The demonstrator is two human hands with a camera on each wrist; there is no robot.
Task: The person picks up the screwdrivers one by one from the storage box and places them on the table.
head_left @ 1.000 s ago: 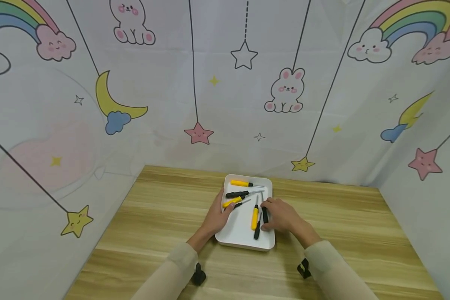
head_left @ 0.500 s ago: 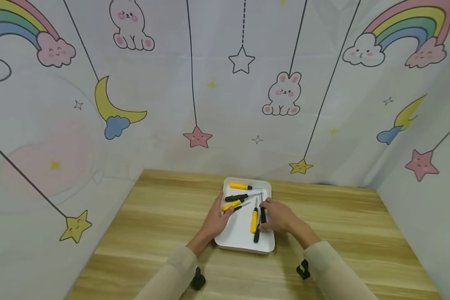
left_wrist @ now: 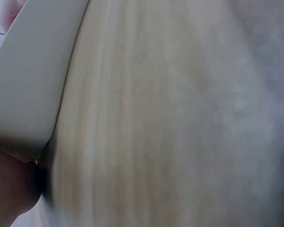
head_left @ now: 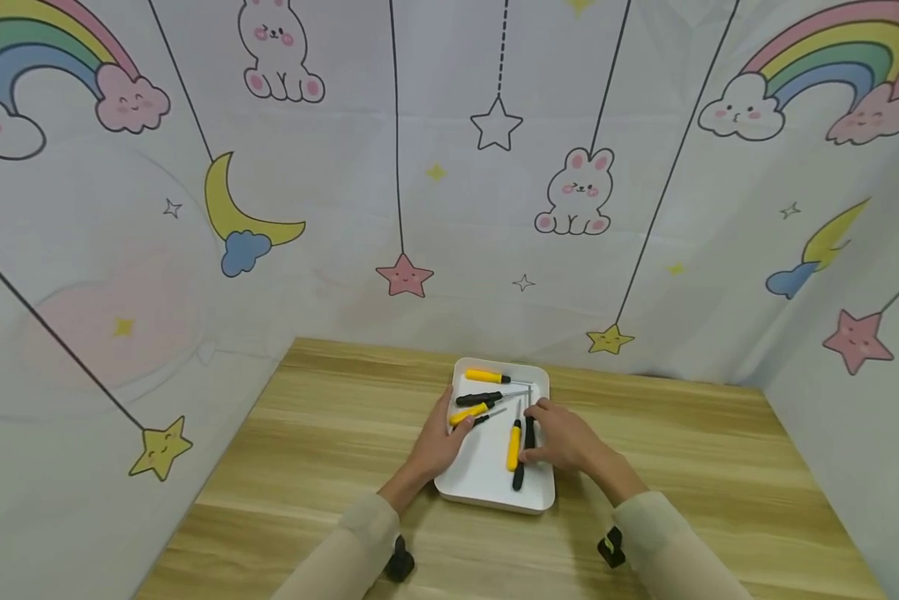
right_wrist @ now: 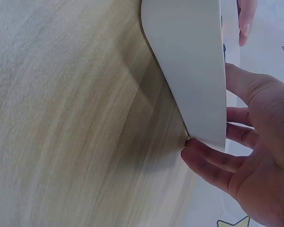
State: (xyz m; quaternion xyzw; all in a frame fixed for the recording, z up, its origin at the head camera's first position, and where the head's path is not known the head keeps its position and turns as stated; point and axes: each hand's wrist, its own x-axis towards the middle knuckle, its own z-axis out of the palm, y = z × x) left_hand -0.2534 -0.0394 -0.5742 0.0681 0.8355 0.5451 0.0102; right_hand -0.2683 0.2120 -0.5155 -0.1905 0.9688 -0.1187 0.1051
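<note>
A white tray (head_left: 479,468) on the wooden table holds several screwdrivers. My left hand (head_left: 432,440) grips its left side, thumb over the rim. My right hand (head_left: 567,437) reaches over the right rim, thumb and fingers on the handle of a black screwdriver (head_left: 530,433). Beside it lie a yellow-handled screwdriver (head_left: 513,452) and a smaller black screwdriver (head_left: 518,478). Farther back, other yellow and black screwdrivers (head_left: 481,399) lie crosswise. In the right wrist view, two fingers of the right hand (right_wrist: 262,142) touch the outer tray wall (right_wrist: 189,61); the screwdriver is hidden there.
Bare wooden tabletop (head_left: 329,433) surrounds the tray. Behind and at both sides hangs white cloth (head_left: 456,225) printed with stars, rabbits and rainbows. A small black device (head_left: 399,562) shows at the left wrist, another black device (head_left: 611,547) at the right.
The black screwdriver under my right hand has shifted slightly left within the tray, closer to the screwdrivers beside it. My left hand keeps its grip; the head view has shifted a little.
</note>
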